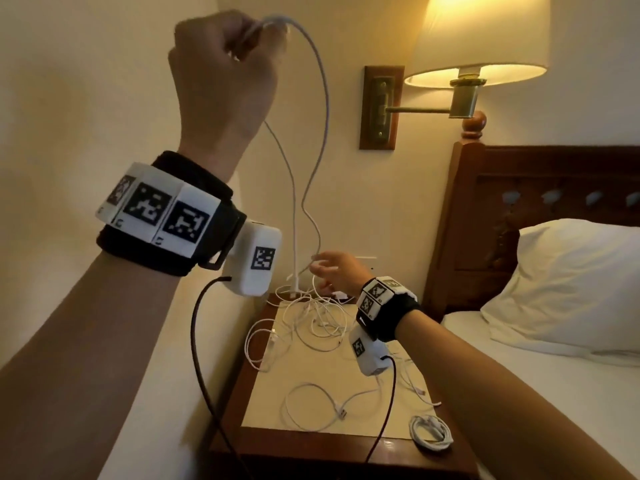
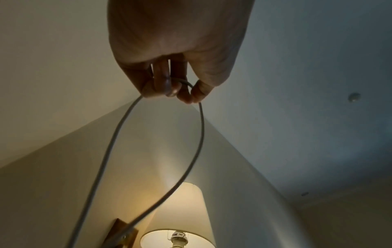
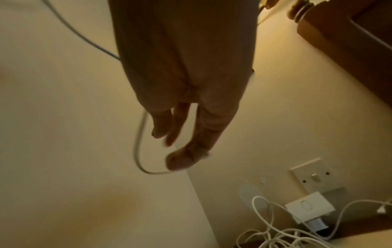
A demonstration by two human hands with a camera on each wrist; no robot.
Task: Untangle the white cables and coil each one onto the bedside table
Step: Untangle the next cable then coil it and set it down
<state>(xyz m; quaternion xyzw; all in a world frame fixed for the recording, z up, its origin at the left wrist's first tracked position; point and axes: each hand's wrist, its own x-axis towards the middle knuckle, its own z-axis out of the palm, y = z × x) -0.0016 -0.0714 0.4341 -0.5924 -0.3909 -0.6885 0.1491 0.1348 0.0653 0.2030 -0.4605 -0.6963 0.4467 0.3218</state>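
My left hand point(image 1: 249, 32) is raised high by the wall and grips a white cable point(image 1: 325, 98). In the left wrist view its fingers point(image 2: 167, 83) curl round the cable point(image 2: 199, 134), and two strands hang down from the fist. Lower down, my right hand point(image 1: 320, 271) pinches the same cable point(image 3: 136, 151) between thumb and forefinger, just above the bedside table point(image 1: 311, 445); the other fingers point(image 3: 161, 127) hang relaxed. A tangle of white cables point(image 1: 311, 317) lies at the back of the table. A loose cable point(image 1: 311, 407) and one coiled cable point(image 1: 431, 433) lie near its front.
A lit wall lamp point(image 1: 481, 39) on a brass arm hangs above the table. The bed with a pillow point(image 1: 571, 285) and a wooden headboard point(image 1: 540, 188) stands to the right. A white adapter point(image 3: 309, 207) sits below a wall switch point(image 3: 314, 176). Black wrist-camera leads trail over the table's front.
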